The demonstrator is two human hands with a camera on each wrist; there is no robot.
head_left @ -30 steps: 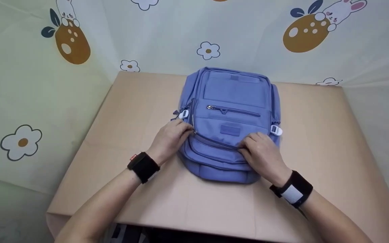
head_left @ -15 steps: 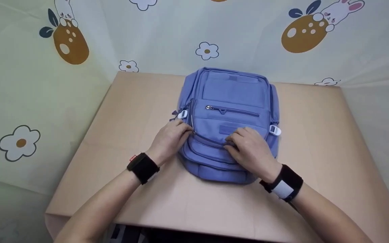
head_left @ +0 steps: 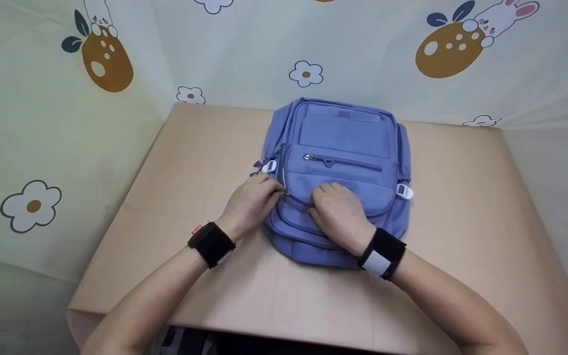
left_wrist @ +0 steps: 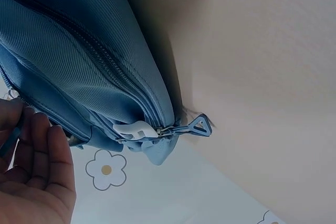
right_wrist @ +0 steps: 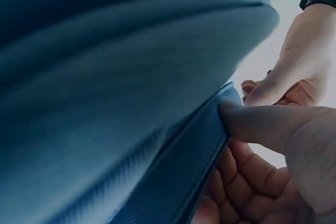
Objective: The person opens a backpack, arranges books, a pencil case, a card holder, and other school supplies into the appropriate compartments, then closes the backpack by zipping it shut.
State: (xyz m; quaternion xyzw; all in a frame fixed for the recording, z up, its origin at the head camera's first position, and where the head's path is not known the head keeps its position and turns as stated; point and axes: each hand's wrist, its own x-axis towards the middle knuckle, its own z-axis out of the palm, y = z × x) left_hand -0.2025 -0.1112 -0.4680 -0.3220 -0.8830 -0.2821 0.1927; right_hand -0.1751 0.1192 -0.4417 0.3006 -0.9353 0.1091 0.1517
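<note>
A blue backpack [head_left: 345,133] lies front side up on the table. At the left end of its curved front-pocket zipper, my left hand [head_left: 252,199] pinches the zipper pull. The left wrist view shows the blue pull tab [left_wrist: 12,140] between thumb and fingers, close by the metal slider [left_wrist: 13,94]. My right hand [head_left: 338,212] grips the pocket's edge near the middle of that zipper. Seen from the right wrist, the thumb presses on the folded fabric edge [right_wrist: 184,166] with curled fingers beneath. The right hand covers the backpack's label patch.
A shorter zipper [head_left: 348,162] crosses the backpack above the hands. White buckles sit at its left side [head_left: 269,166] and right side [head_left: 404,191]. The brown-covered table [head_left: 461,222] extends around it, with a patterned curtain [head_left: 244,54] behind.
My right hand has slid left along the pocket's zipper edge, from its right part to near the middle, closer to the left hand. The left hand stays at the zipper pull.
</note>
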